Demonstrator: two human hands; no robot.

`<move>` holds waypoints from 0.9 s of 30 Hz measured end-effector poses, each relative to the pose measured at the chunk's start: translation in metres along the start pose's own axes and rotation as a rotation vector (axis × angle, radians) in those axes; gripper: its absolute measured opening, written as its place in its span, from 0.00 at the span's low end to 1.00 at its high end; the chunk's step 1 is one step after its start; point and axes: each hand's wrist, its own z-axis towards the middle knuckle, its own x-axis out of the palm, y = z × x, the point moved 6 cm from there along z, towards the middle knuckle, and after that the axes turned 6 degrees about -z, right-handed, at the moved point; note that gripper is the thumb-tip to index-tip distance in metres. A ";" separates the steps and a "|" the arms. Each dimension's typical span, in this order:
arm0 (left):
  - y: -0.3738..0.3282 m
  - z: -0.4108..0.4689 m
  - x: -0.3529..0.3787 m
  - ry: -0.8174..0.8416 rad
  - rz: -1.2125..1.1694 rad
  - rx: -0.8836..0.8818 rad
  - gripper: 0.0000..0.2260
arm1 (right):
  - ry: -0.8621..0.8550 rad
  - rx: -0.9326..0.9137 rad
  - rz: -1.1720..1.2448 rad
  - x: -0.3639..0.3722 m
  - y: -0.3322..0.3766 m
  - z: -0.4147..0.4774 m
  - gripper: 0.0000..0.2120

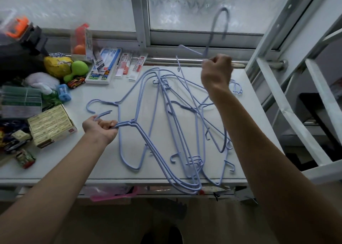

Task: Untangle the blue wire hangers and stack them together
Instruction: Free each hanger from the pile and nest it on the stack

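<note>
Several light blue wire hangers (159, 125) lie spread on the white table (103, 88), overlapping and hooked into one another. My left hand (100, 128) grips the necks of a small aligned group of hangers (148, 143) at the table's left middle. Their shoulders reach past the front edge. My right hand (216, 71) is raised above the table's far right and is closed on the neck of one lifted hanger (220, 27). Its hook points up in front of the window. Its lower wires still run down into the pile.
Clutter fills the table's left side: a box of small packs (51, 126), toy cars (75, 82), a green plush (78, 69), a blue sharpener (64, 95) and stationery packs (103, 65). A window frame (142, 21) stands behind. White metal rails (288, 103) rise on the right.
</note>
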 end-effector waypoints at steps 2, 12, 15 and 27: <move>0.000 0.002 0.002 0.004 0.010 -0.007 0.21 | 0.139 -0.119 -0.083 0.020 0.021 -0.019 0.08; 0.005 -0.002 0.009 0.098 -0.044 -0.079 0.23 | 0.661 -0.696 -0.481 0.089 0.037 -0.153 0.09; 0.003 -0.002 0.010 0.137 -0.079 -0.097 0.27 | 0.677 -0.754 -0.515 0.102 0.027 -0.172 0.10; 0.004 -0.008 0.001 0.058 0.001 -0.042 0.16 | 0.606 -0.669 -0.513 0.111 0.007 -0.160 0.13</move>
